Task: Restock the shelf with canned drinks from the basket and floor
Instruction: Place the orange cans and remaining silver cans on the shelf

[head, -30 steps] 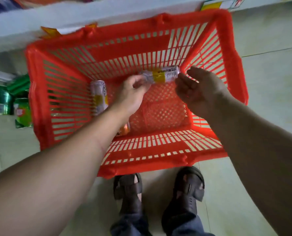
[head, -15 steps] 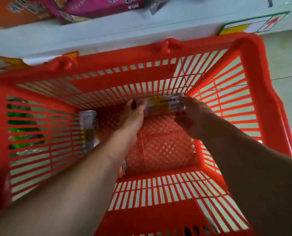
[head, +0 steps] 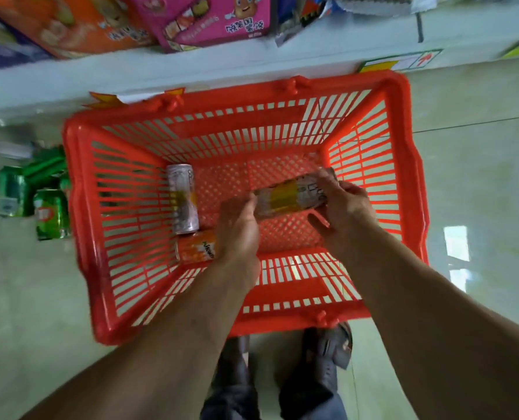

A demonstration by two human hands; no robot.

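Red basket point(head: 403, 183) on the floor point(head: 476, 165), pushed against the base of the shelf point(head: 252, 60) at 12 o'clock. Person stands at 6 o'clock, both arms reaching down into it.

Slim silver-and-yellow can point(head: 288, 198) held lying sideways, inside the basket toward 2 o'clock and lifted off its mesh bottom as far as I can judge. Right hand point(head: 341, 207) grasps the can's right end, fingers point(head: 327, 180) curled over the top, thumb underneath. Left hand point(head: 240, 228) touches the can's left end with its fingertips; the back of the hand hides whether they wrap round it or only steady it.

Left in the basket: a second slim can point(head: 181, 198) at 9 o'clock, lying on its side, and an orange can point(head: 196, 247) at 7 o'clock, part-hidden under the left wrist. Green cans point(head: 50, 213) on the floor outside the basket's left wall, at 9 o'clock. Snack boxes point(head: 215, 19) on the shelf above.

Step in hand, by my reading: lifting this can out for the shelf. To do it well, let one hand take the whole barrel round the middle, not the end, since a slim can pinched at a tip swings. Turn it upright before raising it, clear the basket rim at 12 o'clock, and free the left hand for the next can.
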